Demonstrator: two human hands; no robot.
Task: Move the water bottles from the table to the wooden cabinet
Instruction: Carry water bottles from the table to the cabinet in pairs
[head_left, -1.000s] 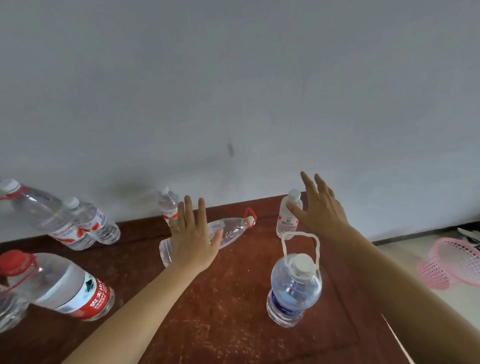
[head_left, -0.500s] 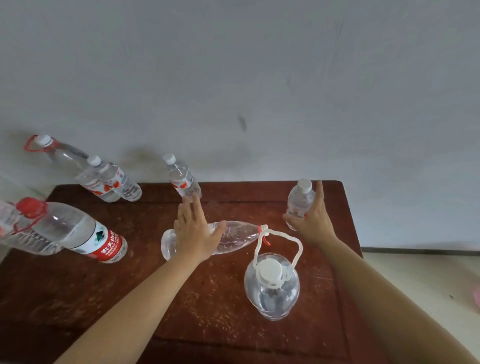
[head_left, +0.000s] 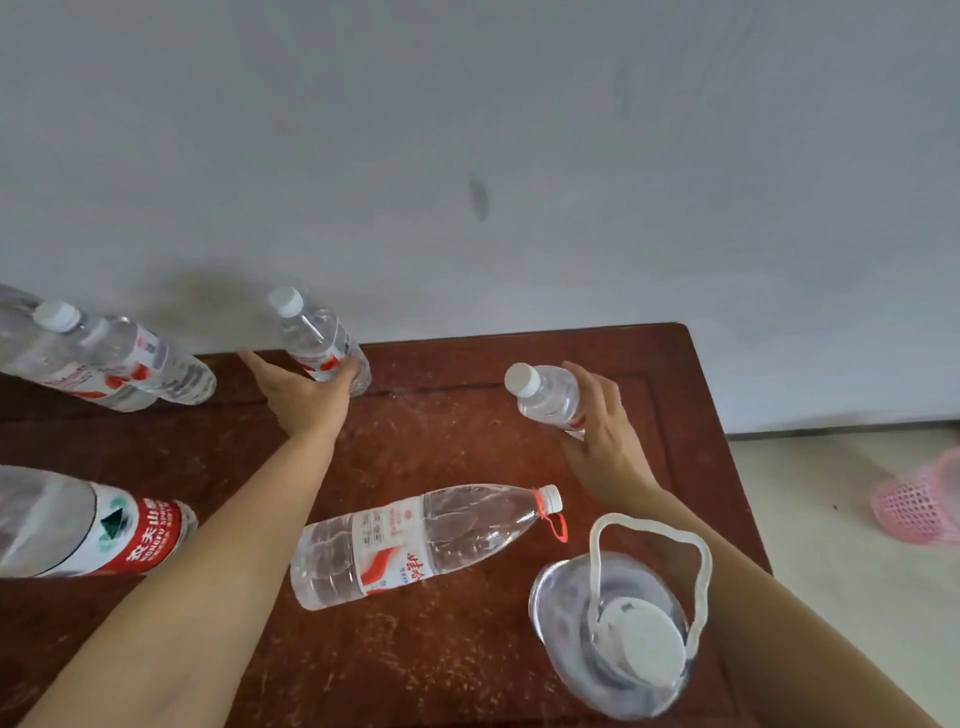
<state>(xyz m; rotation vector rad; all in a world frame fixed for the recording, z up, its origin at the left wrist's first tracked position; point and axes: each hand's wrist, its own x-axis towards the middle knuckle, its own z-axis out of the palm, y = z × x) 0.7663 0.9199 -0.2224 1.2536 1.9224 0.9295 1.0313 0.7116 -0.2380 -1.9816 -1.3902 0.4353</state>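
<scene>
On the dark red wooden table (head_left: 447, 436), my right hand (head_left: 602, 431) grips a small white-capped water bottle (head_left: 548, 397), which is tilted left and looks raised off the surface. My left hand (head_left: 306, 397) is stretched to the back edge. Its thumb touches the base of another small bottle (head_left: 317, 338), and its fingers are spread to the left, not wrapped round it. A large clear bottle (head_left: 415, 540) with a red ring lies on its side in the middle. A jug with a white loop handle (head_left: 618, 639) stands at the front right. No cabinet is in view.
A big red-labelled bottle (head_left: 104, 525) stands at the left edge and two more bottles (head_left: 119, 364) at the back left. A grey wall runs right behind the table. On the floor to the right lies a pink mesh basket (head_left: 919, 506).
My left hand left the lying bottle and reached back to the small rear bottle. My right hand closed on the small right bottle and tilted it. The view dipped toward the table.
</scene>
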